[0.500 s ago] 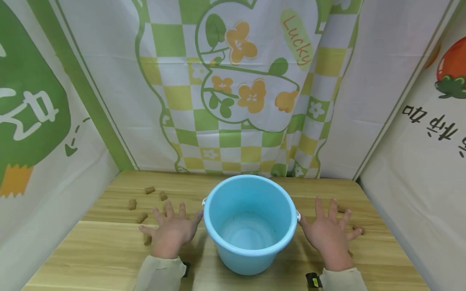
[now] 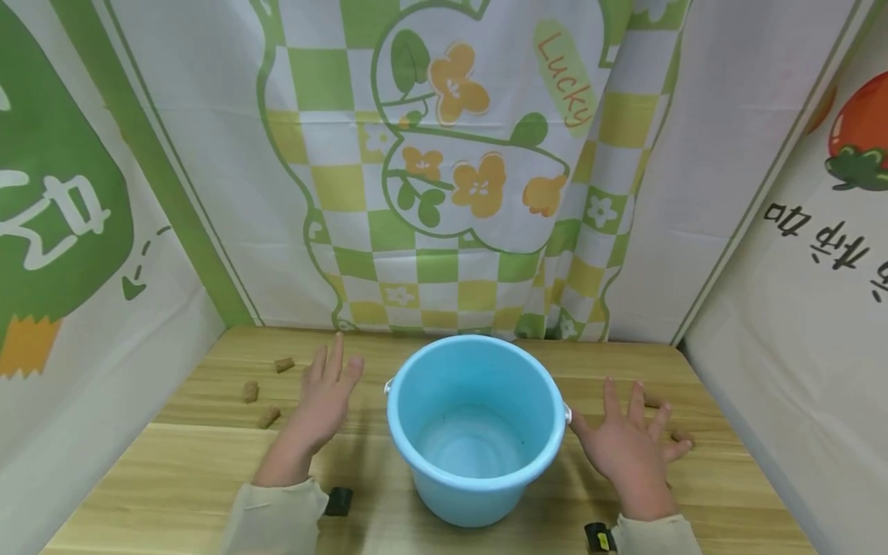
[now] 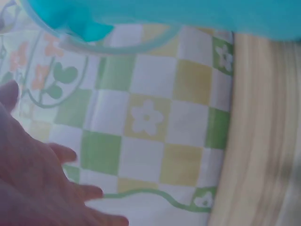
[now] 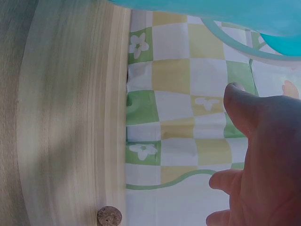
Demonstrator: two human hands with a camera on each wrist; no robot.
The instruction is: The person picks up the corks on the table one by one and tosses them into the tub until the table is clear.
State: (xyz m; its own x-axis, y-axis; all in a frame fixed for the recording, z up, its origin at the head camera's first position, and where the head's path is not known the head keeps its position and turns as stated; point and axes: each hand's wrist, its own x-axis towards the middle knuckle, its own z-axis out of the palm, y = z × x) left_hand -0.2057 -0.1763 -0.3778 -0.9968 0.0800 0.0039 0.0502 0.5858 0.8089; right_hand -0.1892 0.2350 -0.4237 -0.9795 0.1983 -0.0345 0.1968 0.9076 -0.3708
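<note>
1. Your left hand (image 2: 322, 408) has swung away from the blue bucket (image 2: 475, 502) and turned more on its side since the earlier frame, when its thumb was by the bucket's side; your right hand (image 2: 624, 449) and the bucket look practically unmoved.
2. Facing you hangs a printed cloth (image 2: 479, 297) with green, yellow and white checks, orange flowers and the word "Lucky".
3. Before it is your wood-grained table (image 2: 173, 478).
4. You have the bucket upright near the middle of that table, between your hands.
5. Both hands hold nothing: your left one, apart from the bucket, has its fingers extended forward; your right one has its fingers spread and its thumb near the bucket's side, though you cannot tell from the head view whether they touch.
6. You wear pale sleeves (image 2: 274, 515), with a black band (image 2: 339, 502) showing at your left wrist.
7. Three brown cork-like pieces (image 2: 250, 391) lie left of your left hand; others (image 2: 685, 436) lie by your right fingers, partly hidden.
8. White handle mounts (image 2: 568, 415) sit on the bucket's two sides.
</note>
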